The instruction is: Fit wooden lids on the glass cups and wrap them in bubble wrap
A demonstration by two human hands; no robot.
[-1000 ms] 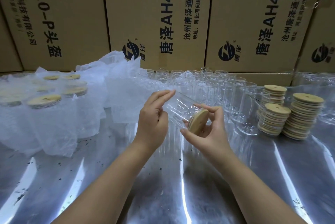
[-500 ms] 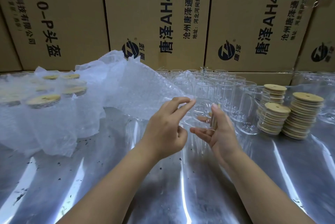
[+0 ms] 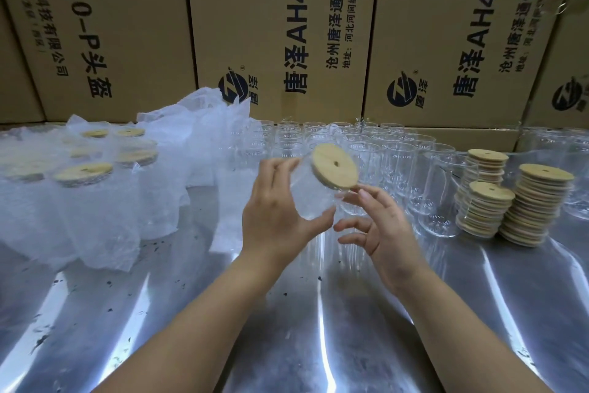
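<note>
Head view, shiny table [image 3: 95,313], lidded cup [image 3: 310,196], boxes [image 3: 271,26]

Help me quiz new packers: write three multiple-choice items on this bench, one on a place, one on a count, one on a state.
1. The lid stacks stand: A left of the wrapped cups; B right of the held cup; C on the cartons.
2. Lid stacks in view: A three; B one; C six.
3. The held cup in the left hand is: A lidless; B set down; C closed by a wooden lid.
Key: B, they stand far to its right; A, three piles show; C, the lid sits on its mouth.
</note>
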